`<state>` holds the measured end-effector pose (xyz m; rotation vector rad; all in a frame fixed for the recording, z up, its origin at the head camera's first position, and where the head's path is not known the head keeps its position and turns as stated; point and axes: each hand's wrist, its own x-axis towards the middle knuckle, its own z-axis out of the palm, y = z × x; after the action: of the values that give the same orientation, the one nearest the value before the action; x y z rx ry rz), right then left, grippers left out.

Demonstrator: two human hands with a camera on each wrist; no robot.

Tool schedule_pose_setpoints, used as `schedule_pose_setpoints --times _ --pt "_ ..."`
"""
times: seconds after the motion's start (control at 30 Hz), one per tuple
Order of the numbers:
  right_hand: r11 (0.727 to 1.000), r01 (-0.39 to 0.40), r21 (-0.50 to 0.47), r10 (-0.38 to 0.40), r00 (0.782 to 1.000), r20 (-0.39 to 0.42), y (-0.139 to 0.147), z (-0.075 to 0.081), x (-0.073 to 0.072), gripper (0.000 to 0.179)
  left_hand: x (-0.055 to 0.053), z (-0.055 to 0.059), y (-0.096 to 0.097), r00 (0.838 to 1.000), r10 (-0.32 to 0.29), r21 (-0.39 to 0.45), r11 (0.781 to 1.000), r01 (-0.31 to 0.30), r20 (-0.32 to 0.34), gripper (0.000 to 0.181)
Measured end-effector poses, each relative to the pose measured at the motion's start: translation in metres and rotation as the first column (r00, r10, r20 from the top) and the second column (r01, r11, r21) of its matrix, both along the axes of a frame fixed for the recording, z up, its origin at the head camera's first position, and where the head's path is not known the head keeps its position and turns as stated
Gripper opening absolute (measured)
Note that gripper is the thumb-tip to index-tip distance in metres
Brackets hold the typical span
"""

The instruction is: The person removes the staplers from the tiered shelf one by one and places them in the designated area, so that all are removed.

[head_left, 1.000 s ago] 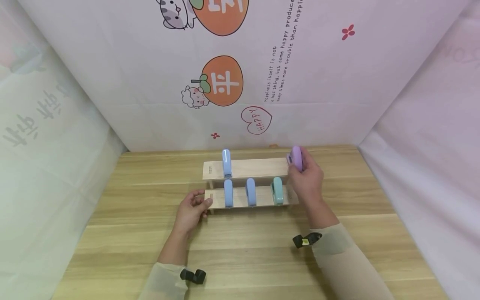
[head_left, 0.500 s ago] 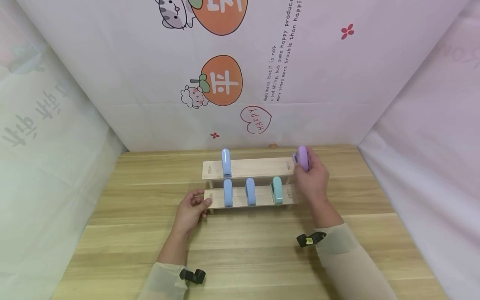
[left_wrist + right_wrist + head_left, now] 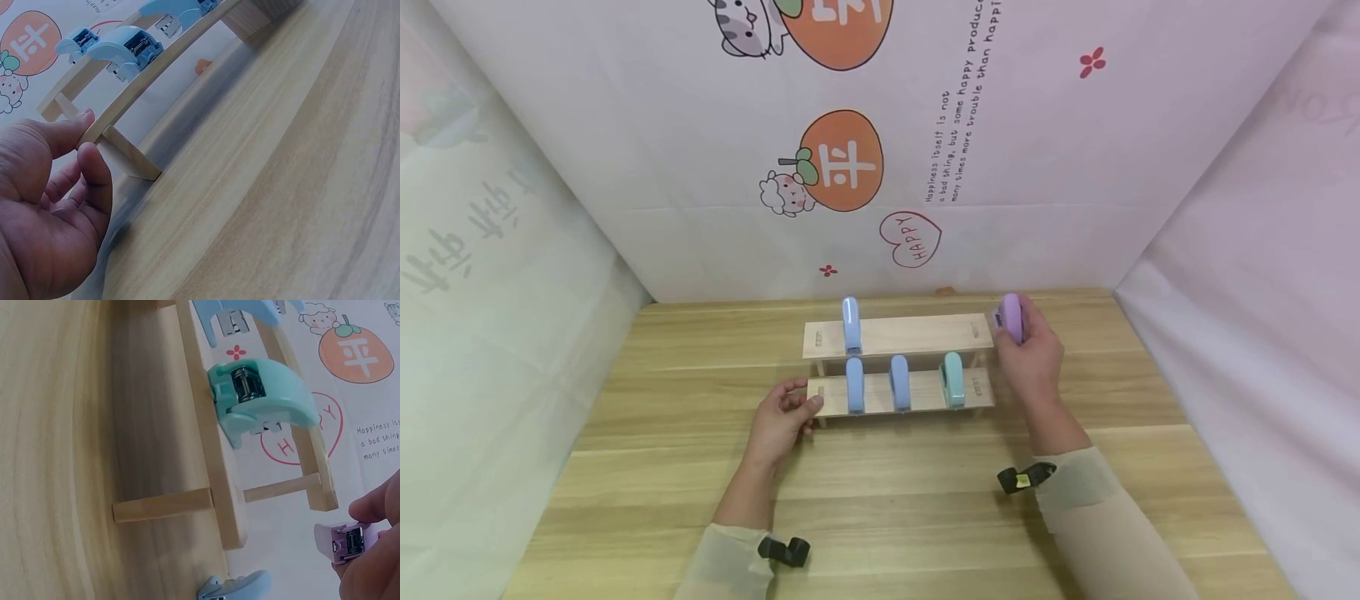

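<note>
My right hand point(image 3: 1030, 350) has a snug pinch on the purple stapler point(image 3: 1012, 317). My thumb and fingers press on its sides, with no space left between them and it. The stapler is just beside the right end of the back plank point(image 3: 917, 335), past its edge. My right arm comes from the low right corner and leans in and forward, so this hand is farther out than the other.

My left hand point(image 3: 781, 425) holds the left end of the front plank point(image 3: 925, 393). The thumb point(image 3: 62, 136) is on top, one finger is tucked under the edge, and the rest are curled below. My left arm slants up and in from the low left. Both sleeves point(image 3: 1112, 533) are cream, and each wrist wears a little black camera point(image 3: 1017, 480).

On the front plank, from left to right, are a blue stapler point(image 3: 855, 385), another blue one point(image 3: 900, 383) and a green one point(image 3: 953, 381). A lone blue stapler point(image 3: 851, 323) sits near the back plank's left end. One more, a pale blue stapler point(image 3: 240, 587), peeks in past the front plank's right end, partly cut off in the right wrist view. The planks stand on wooden legs point(image 3: 131, 153) on the wood table point(image 3: 887, 500). Behind is a white cloth point(image 3: 1015, 150) with orange fruit pictures point(image 3: 844, 161).
</note>
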<state>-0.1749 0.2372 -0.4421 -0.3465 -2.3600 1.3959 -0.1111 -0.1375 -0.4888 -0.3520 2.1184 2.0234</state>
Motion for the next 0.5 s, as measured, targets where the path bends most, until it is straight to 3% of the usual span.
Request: schedule_pose_setpoints --times 0.5 --pt "0.998 0.027 -0.051 -0.026 1.000 0.010 0.011 -0.011 -0.004 0.062 0.000 0.003 0.002 1.000 0.005 -0.007 1.000 -0.005 0.010 0.054"
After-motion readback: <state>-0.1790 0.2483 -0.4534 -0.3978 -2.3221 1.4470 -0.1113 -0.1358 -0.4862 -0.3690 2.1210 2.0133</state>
